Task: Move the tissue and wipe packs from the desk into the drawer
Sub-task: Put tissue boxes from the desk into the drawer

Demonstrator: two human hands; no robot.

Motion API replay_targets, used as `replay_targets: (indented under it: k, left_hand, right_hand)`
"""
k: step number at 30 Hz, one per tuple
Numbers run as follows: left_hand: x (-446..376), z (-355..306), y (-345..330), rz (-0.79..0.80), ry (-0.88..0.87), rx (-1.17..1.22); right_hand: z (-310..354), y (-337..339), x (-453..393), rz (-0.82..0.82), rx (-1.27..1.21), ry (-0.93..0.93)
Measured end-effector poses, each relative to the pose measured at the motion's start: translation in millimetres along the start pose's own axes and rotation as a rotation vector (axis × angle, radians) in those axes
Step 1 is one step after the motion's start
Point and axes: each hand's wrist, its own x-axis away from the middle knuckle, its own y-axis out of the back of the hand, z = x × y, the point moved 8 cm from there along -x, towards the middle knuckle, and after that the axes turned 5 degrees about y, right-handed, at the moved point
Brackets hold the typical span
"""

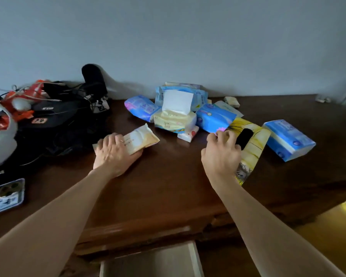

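At the far left of the worktop [168, 186] a phone [6, 196] and a tangle of black gear [64, 120] are lying well apart from the job; you are leaving them alone. Your left hand [114, 154] is closing over the near end of a cream wipe pack [142, 139], fingers curled on top and thumb tucked underneath, so it looks like you are gripping it while it is resting on the wood. In the middle, the main heap is waiting against the wall: a yellow tissue pack [174, 121] with a white sheet standing up from it, blue packs [214, 117] either side, and a small white pack [188, 134] just in front. Your right hand [221, 154] is hovering with fingers half spread over the near edge of a flat yellow pack [252, 148]; whether it is touching yet I cannot tell. Further right another blue pack [289, 139] is lying on its own. Below, the drawer [154, 260] is standing open at the front edge. You seem to be at the pick-up step: next you are needing to lift both packs clear and bring them back and down into that opening
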Motion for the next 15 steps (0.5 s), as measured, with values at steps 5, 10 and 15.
replay_targets:
  k: [5,10,15]
  left_hand:
    - [14,7,11,-0.138,-0.052,-0.031]
    - [73,-5,28,-0.181,-0.057,-0.041]
    - [162,-9,58,-0.226,-0.033,0.094]
  right_hand:
    - [3,5,8,-0.113,-0.015,0.005]
    - [9,32,63,-0.326,-0.09,0.047]
    - [12,73,151,-0.499,-0.414,0.178]
